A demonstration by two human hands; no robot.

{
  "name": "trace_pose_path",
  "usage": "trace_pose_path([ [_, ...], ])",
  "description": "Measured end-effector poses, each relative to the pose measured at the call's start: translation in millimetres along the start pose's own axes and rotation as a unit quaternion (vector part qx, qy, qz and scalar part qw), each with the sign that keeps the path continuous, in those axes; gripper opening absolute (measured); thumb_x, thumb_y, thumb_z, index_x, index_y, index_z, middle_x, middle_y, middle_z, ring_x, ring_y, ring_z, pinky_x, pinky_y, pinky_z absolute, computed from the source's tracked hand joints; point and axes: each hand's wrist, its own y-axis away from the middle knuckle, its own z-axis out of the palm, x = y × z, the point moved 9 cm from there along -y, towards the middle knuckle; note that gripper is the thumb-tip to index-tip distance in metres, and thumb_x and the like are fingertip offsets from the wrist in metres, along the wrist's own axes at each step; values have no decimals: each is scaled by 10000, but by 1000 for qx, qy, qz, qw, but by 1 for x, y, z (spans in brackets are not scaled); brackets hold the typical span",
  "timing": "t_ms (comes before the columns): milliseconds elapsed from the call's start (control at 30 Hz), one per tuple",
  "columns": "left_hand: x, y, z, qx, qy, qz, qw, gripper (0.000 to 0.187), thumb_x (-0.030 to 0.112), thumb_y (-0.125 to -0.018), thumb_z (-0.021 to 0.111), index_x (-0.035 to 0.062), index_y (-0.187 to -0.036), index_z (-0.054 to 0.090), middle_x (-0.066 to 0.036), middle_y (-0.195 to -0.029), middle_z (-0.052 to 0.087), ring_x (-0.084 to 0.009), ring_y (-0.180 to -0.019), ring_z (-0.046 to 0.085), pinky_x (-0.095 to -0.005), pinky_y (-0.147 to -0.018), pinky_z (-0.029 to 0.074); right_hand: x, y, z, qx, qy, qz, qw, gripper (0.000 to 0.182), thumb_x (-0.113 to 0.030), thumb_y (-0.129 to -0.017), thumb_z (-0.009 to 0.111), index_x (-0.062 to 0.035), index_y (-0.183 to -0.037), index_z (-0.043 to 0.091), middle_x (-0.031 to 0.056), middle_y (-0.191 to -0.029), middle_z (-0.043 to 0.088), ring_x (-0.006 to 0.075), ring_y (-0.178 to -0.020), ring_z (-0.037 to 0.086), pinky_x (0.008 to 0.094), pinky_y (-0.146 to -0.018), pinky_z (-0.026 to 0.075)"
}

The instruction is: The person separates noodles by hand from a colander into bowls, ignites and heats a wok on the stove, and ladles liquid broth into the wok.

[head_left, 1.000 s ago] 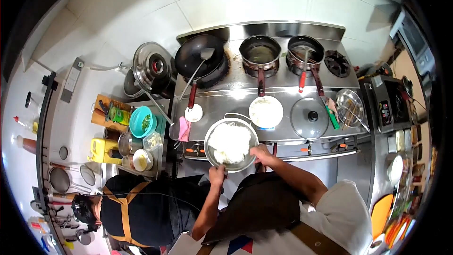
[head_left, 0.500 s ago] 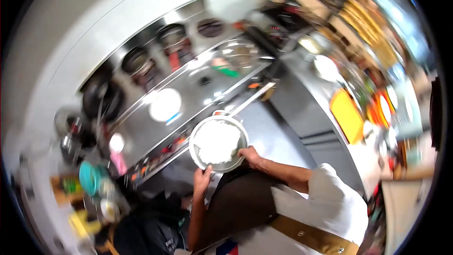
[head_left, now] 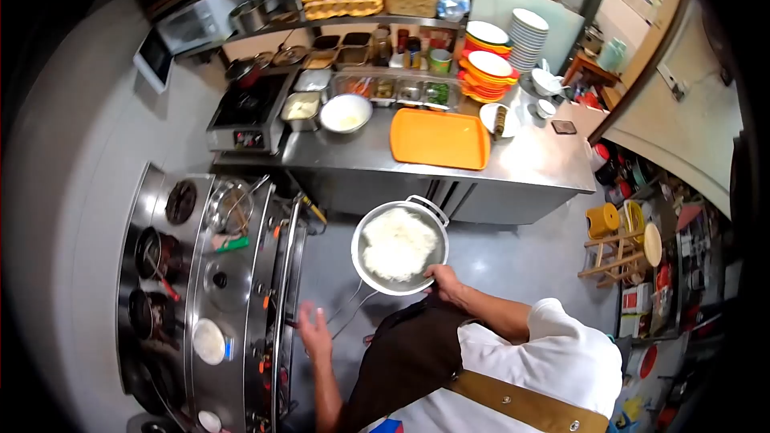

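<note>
My right hand (head_left: pixel 446 284) grips the near right rim of a round metal pan (head_left: pixel 439 261) with a loop handle on its far side. A mound of white food (head_left: pixel 399 244) that looks like cooked rice lies inside it. The pan is held in front of my dark apron, over the floor. My left hand (head_left: pixel 314 332) is apart from the pan, fingers spread and empty, close to the front rail (head_left: pixel 282 329) of the stove.
To the left runs a steel stove (head_left: pixel 228 289) with burners, pots and a white plate (head_left: pixel 209 341). Ahead, the steel counter (head_left: pixel 365 152) carries an orange tray (head_left: pixel 439 138), a white bowl (head_left: pixel 346 113) and stacked plates (head_left: pixel 525 38). A wooden stool (head_left: pixel 613 256) stands at right.
My view has turned right, from the stove toward the counter. My left hand has let go of the pan's rim and moved left; my right hand still holds the pan.
</note>
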Motion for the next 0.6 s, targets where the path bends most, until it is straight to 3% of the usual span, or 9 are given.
trace_pose_path([
  [33,21,-8,-9,97,4,98,990,388,145,-924,531,6,-1279,459,-151,-1222,552,-253,-1134,514,-354,-986,380,-30,15,-15,17,-31,4,999,383,-68,-712,546,71,-1065,490,172,-905,585,288,-723,632,379,-554,565],
  [100,39,-24,-8,142,93,78,982,410,110,-926,514,-1,-1308,416,-169,-1305,480,-256,-1199,459,-351,-1036,326,-68,0,-58,30,-162,-45,985,356,-74,-717,528,89,-1031,491,194,-889,596,281,-711,647,363,-494,575],
  [167,45,-39,7,161,110,70,978,446,120,-940,489,9,-1350,354,-196,-1282,487,-270,-1160,477,-360,-1014,347,-107,-17,-113,79,-189,-60,977,377,-85,-710,517,76,-1049,485,189,-900,600,292,-694,636,362,-500,567],
  [233,46,-47,38,146,120,39,981,444,136,-949,479,7,-1353,348,-188,-1262,495,-262,-1142,482,-354,-1000,355,-147,-46,-165,72,-273,-94,955,414,-95,-715,508,46,-1102,470,178,-929,600,296,-714,628,397,-529,556],
  [300,44,-51,75,127,134,42,982,461,153,-950,488,29,-1367,334,-178,-1232,506,-245,-1121,490,-339,-984,366,-183,-73,-220,100,-331,-126,930,463,-94,-722,495,6,-1171,442,174,-1024,580,302,-842,614,438,-625,544],
  [367,36,-48,125,46,116,-10,992,494,168,-947,502,60,-1387,304,-169,-1196,517,-228,-1093,495,-326,-959,379,-225,-85,-270,156,-349,-181,906,395,-90,-718,484,8,-1100,469,163,-1004,582,302,-837,624,412,-592,567],
  [433,34,-42,161,26,126,-8,992,532,185,-940,520,85,-1404,280,-165,-1177,522,-214,-1060,504,-321,-925,394,-239,-131,-334,195,-403,-192,873,395,-87,-724,479,4,-1108,466,173,-1036,571,325,-865,615,446,-644,567],
  [533,36,-29,214,-84,99,-85,988,578,230,-930,540,72,-1412,263,-162,-1162,537,-217,-1008,534,-327,-876,423,-274,-153,-383,236,-412,-191,859,393,-83,-727,478,-2,-1111,462,182,-1054,549,346,-920,594,469,-704,561],
  [600,55,-25,228,-103,56,-78,990,573,238,-928,542,67,-1406,275,-156,-1138,554,-219,-992,543,-327,-867,429,-298,-154,-394,248,-400,-177,864,384,-86,-729,480,-6,-1104,463,181,-1057,539,344,-939,582,476,-719,555],
])
